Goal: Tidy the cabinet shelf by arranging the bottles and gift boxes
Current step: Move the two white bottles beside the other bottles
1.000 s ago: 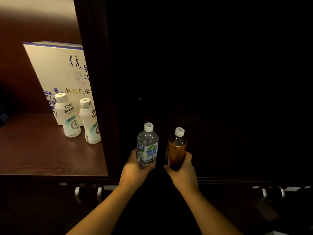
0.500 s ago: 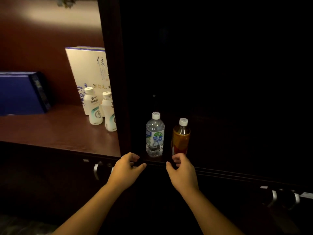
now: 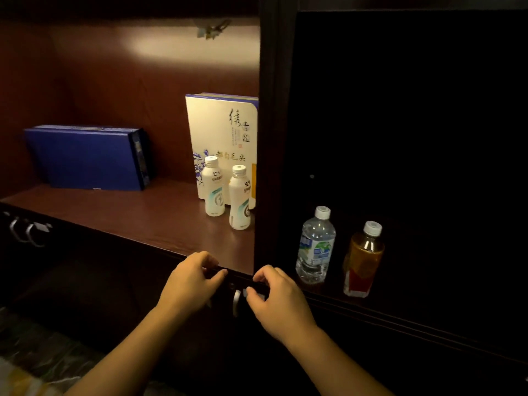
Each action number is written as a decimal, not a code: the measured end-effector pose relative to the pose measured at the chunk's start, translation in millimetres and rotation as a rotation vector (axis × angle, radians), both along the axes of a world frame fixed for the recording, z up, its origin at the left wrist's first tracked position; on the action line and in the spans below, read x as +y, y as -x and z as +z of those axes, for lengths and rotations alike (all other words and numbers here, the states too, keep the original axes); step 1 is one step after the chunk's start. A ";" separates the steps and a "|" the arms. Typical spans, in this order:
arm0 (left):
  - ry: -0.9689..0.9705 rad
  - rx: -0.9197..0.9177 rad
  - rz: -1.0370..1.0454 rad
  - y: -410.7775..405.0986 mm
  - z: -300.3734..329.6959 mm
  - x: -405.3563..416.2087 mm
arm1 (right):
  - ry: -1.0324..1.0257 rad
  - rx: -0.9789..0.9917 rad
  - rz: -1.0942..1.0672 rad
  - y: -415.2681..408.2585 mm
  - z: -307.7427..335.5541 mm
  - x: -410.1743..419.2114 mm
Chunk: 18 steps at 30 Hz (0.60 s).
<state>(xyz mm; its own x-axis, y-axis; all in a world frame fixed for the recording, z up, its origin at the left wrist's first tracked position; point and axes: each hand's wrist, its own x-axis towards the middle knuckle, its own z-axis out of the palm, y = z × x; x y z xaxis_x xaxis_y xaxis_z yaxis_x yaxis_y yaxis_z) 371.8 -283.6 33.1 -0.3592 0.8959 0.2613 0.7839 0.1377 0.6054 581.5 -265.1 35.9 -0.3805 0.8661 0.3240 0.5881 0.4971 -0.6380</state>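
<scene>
Cabinet shelf [image 3: 128, 221], seen from the head camera: a dark wooden board split by an upright divider [image 3: 270, 138] into a lit left bay and a very dark right bay.

Blue gift box [image 3: 83, 157]: stands on its long edge at the back left, well apart from the other items.

White gift box [image 3: 221, 144]: upright against the back wall, hard by the divider, so it serves as a backdrop for the smaller pieces.

Two white bottles [image 3: 214, 190] and [image 3: 239, 197]: upright, side by side just in front of the white gift box, caps on; the nearer one stands close to the divider.

Water bottle [image 3: 315, 247] and amber tea bottle [image 3: 363, 260]: upright, near each other but apart, close to the front edge of the right bay. The pairing looks deliberate, like with like. How deep that bay runs behind them cannot be told in the gloom.

Left hand [image 3: 190, 281] and right hand [image 3: 278, 298]: both hover below the shelf's front edge, forearms reaching up from below, fingers loosely curled, each grip slack and holding nothing. A metal door handle [image 3: 235, 302] shows between them; the right fingertips lie near it, though contact is unclear. Judged from this layout, the bottles are placed and the blue box may be next.
</scene>
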 end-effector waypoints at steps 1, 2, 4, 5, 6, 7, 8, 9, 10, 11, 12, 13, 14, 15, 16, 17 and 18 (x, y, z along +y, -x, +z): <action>-0.011 0.046 0.003 11.2 -0.7 6.0 | -0.013 -0.015 0.010 11.8 0.7 4.6; -0.018 0.091 0.002 20.9 -0.8 12.0 | -0.020 -0.027 0.015 22.0 1.5 9.5; -0.022 0.165 -0.008 41.9 -3.0 25.9 | -0.017 -0.041 0.016 44.7 1.9 21.5; -0.022 0.191 -0.015 51.8 -4.7 33.8 | -0.012 -0.046 0.011 55.3 2.0 28.0; -0.018 0.208 -0.023 62.0 -6.7 42.5 | -0.007 -0.051 0.001 66.1 1.9 35.3; -0.012 0.218 -0.032 71.9 -8.5 51.7 | -0.005 -0.056 -0.011 76.6 2.0 43.1; -0.004 0.225 -0.041 81.9 -10.2 61.8 | -0.003 -0.060 -0.026 87.0 2.4 51.4; 0.003 0.230 -0.052 91.7 -12.2 72.3 | 0.001 -0.064 -0.045 97.1 3.0 60.0; 0.010 0.238 -0.066 100.4 -14.0 83.2 | 0.012 -0.069 -0.069 106.5 3.5 68.6; 0.021 0.250 -0.080 108.0 -15.2 93.8 | 0.027 -0.072 -0.095 114.9 3.9 76.9; 0.037 0.264 -0.095 116.0 -16.6 105.3 | 0.042 -0.075 -0.126 123.7 4.1 85.3; 0.055 0.279 -0.112 124.6 -18.6 118.6 | 0.054 -0.077 -0.165 133.4 2.9 95.2; 0.073 0.298 -0.119 128.9 -19.2 128.2 | 0.064 -0.078 -0.200 138.6 2.3 101.8; 0.094 0.323 -0.127 134.0 -20.2 139.1 | 0.071 -0.081 -0.238 144.4 1.2 109.1; 0.115 0.348 -0.134 140.2 -21.7 150.9 | 0.083 -0.088 -0.279 151.4 -0.2 117.4; 0.134 0.379 -0.141 145.8 -23.2 162.7 | 0.098 -0.097 -0.323 158.1 -2.1 125.8; 0.152 0.406 -0.144 150.8 -24.7 174.1 | 0.118 -0.102 -0.369 164.3 -3.6 134.2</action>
